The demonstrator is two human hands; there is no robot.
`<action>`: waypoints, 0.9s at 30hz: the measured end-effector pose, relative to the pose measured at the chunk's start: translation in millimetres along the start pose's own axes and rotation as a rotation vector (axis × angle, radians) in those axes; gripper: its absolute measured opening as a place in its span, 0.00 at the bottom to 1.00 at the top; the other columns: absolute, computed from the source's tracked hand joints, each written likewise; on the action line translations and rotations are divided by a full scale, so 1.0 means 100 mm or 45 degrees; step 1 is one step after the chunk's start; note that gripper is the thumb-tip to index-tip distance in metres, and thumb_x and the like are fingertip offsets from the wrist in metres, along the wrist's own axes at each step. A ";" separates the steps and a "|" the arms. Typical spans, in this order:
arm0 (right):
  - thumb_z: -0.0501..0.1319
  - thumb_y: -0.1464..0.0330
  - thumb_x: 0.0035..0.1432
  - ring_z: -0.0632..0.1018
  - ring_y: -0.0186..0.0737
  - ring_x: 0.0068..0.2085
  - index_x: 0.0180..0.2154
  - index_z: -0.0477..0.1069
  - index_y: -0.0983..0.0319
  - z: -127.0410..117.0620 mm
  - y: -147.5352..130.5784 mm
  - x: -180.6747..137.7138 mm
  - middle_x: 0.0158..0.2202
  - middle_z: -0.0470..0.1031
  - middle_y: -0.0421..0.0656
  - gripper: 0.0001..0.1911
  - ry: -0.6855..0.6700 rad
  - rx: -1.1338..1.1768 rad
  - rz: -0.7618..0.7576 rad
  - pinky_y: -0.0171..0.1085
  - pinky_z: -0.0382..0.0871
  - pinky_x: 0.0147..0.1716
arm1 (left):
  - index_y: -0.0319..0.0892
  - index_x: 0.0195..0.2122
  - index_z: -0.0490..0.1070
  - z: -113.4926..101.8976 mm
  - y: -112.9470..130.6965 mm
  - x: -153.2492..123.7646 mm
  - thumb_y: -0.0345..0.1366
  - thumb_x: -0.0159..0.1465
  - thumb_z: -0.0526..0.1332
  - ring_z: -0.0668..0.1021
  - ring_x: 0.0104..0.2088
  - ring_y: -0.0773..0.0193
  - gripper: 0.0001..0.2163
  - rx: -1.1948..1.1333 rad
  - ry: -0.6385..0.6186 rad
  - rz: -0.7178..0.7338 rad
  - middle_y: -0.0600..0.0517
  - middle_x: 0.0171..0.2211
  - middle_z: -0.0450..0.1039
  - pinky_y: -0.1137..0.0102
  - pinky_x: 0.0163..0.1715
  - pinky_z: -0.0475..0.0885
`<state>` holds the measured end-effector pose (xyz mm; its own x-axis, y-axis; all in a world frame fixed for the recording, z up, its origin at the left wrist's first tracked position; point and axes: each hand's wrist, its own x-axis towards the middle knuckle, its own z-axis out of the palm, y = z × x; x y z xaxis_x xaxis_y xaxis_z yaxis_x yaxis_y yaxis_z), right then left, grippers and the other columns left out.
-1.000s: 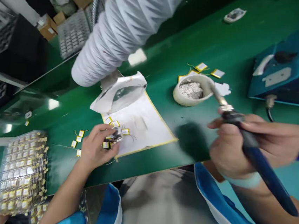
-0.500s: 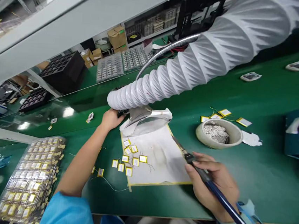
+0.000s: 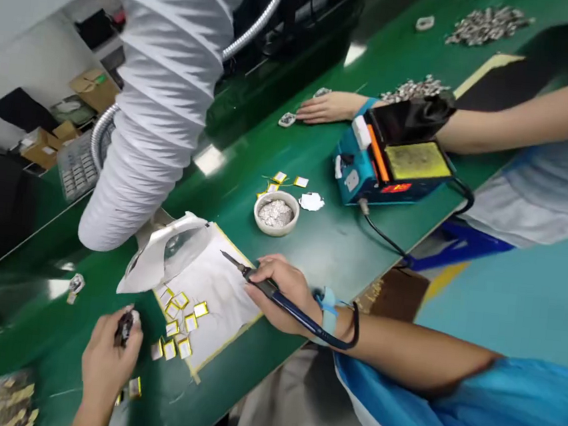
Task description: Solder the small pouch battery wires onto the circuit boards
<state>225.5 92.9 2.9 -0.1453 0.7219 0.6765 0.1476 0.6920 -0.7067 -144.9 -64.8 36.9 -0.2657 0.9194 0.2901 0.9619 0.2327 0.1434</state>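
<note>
My right grip [image 3: 281, 293] is clamped around the blue handle of a soldering iron [image 3: 288, 305], with the thin metal tip angled over a white paper sheet [image 3: 221, 287] edged in yellow tape. I can't tell from here whether the tip touches the paper. The sheet lies at the near edge of the green worktop [image 3: 332, 238]. A blue wrist strap [image 3: 327, 317] circles the right wrist, and a black cord [image 3: 355, 327] curves away from it.

My left grip [image 3: 110, 350] is closed on a small dark part [image 3: 125, 328], too small and too covered to identify. It is just off the sheet, above the worktop.

Small yellow-edged pouch cells [image 3: 179, 317] sit in a loose cluster on the sheet's lower corner, with thin wires among them. More of them lie on the worktop just beside the sheet, and one sits right by the left hand.

Past the sheet stands a ceramic cup [image 3: 276, 213] of silvery solder scrap, then a blue soldering station [image 3: 389, 163] with a yellow sponge [image 3: 417, 160]. A white ducted hose [image 3: 147, 113] comes down to a clear hood [image 3: 170, 252] at the sheet's far corner. Across the worktop, a co-worker's hand [image 3: 327, 107] rests beside a small white module [image 3: 287, 119], near a pile of silver scrap [image 3: 414, 88].
</note>
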 end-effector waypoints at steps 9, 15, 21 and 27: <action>0.70 0.64 0.67 0.85 0.45 0.37 0.40 0.74 0.55 -0.06 0.01 -0.15 0.35 0.85 0.41 0.06 -0.045 -0.081 0.156 0.46 0.81 0.43 | 0.45 0.58 0.78 0.28 1.74 0.06 0.48 0.72 0.67 0.85 0.45 0.53 0.18 -0.017 -0.252 0.189 0.45 0.47 0.82 0.65 0.35 0.73; 0.70 0.62 0.67 0.84 0.46 0.38 0.40 0.74 0.54 -0.10 0.00 -0.15 0.36 0.85 0.40 0.07 -0.032 -0.069 0.277 0.44 0.79 0.42 | 0.41 0.60 0.76 0.11 1.66 0.04 0.51 0.72 0.69 0.85 0.46 0.53 0.23 -0.198 -0.237 0.241 0.44 0.47 0.83 0.64 0.41 0.77; 0.72 0.60 0.67 0.83 0.43 0.35 0.40 0.74 0.54 -0.14 -0.05 -0.15 0.36 0.83 0.39 0.09 -0.063 0.033 0.413 0.43 0.76 0.36 | 0.46 0.50 0.79 -0.48 1.01 -0.44 0.44 0.74 0.69 0.85 0.41 0.63 0.09 -0.405 -0.609 0.312 0.49 0.45 0.82 0.71 0.36 0.79; 0.73 0.66 0.65 0.79 0.38 0.29 0.37 0.71 0.52 -0.20 -0.32 0.07 0.30 0.79 0.34 0.11 -0.230 0.156 0.475 0.40 0.73 0.29 | 0.45 0.44 0.77 -0.46 0.81 -0.85 0.34 0.77 0.62 0.83 0.34 0.68 0.04 -0.217 -0.732 0.366 0.51 0.41 0.80 0.75 0.27 0.73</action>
<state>239.5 75.7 34.5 -0.2745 0.9028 0.3310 0.1065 0.3707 -0.9226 -47.2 -139.0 67.6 0.1221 0.9711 -0.2048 0.9532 -0.0572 0.2969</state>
